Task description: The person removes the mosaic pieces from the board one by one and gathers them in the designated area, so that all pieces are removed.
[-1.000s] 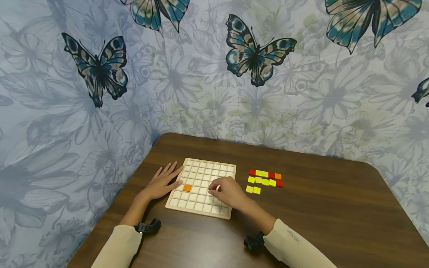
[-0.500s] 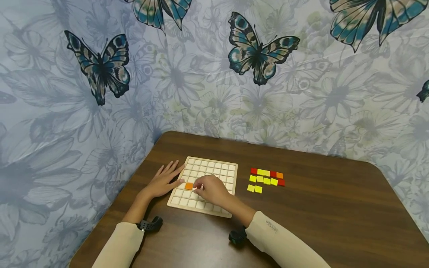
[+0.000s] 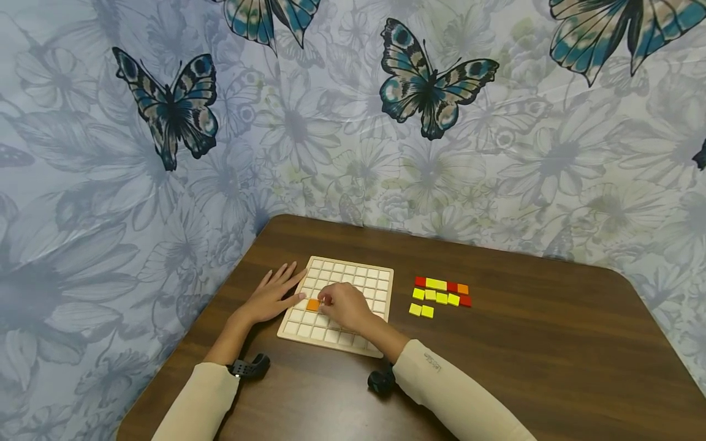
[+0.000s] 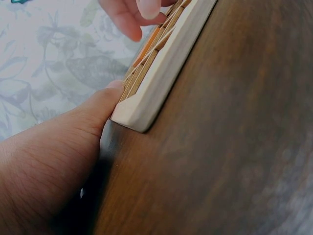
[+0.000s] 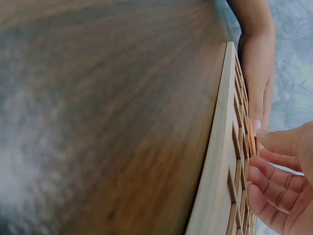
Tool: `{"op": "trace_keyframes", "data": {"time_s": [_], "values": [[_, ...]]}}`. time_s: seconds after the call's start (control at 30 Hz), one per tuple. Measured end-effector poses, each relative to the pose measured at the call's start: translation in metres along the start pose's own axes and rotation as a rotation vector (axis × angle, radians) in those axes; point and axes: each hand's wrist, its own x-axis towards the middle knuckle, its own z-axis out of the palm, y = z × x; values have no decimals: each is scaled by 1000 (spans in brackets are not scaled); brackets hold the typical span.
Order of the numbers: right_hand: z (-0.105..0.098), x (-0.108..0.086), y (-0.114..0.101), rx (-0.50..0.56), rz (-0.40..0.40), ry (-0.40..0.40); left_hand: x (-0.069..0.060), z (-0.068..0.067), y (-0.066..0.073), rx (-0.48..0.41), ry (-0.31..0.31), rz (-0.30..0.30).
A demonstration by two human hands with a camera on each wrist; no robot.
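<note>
In the head view, a pale wooden board (image 3: pixel 353 353) with a grid of square cells lies on the table. One orange tile (image 3: pixel 312 305) sits in a cell left of its middle. My left hand (image 3: pixel 270 300) rests at the board's left edge with fingers spread, and its thumb (image 4: pixel 105 103) lies on the rim in the left wrist view. Over the board, my right hand (image 3: pixel 347 306) is just right of the orange tile, thumb and index finger pinched on what looks like a small tile, mostly hidden by the fingers. Its other fingers (image 5: pixel 269 178) curl loosely in the right wrist view.
To the board's right lie loose yellow tiles (image 3: pixel 430 296), red tiles (image 3: pixel 466 301) and an orange tile (image 3: pixel 463 289) in rough rows. The brown table (image 3: pixel 524 324) ends at a wall covering (image 3: pixel 331 153) printed with butterflies. Both wrists wear dark bands.
My right hand has moved left across the board, stopping close beside the orange tile and lowering slightly. My left hand has stayed at the board's edge. The head view has shifted a little.
</note>
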Motion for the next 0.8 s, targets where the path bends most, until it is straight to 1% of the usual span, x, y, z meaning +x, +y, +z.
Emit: {"op": "trace_keyframes", "data": {"time_s": [0.17,0.3,0.47,0.6,0.8], "values": [[3,2,-1,-24,34,-19,0,-1,0,-8,1,3],[4,3,-2,-40,45,-25,0,-1,-1,-3,1,4],[5,4,-4,-25,49,-21,0,0,-1,0,-10,-10],[5,4,-5,10,51,-4,1,0,0,-6,-21,-13],[5,4,-5,53,26,53,1,0,0,-1,-17,-9]]}}
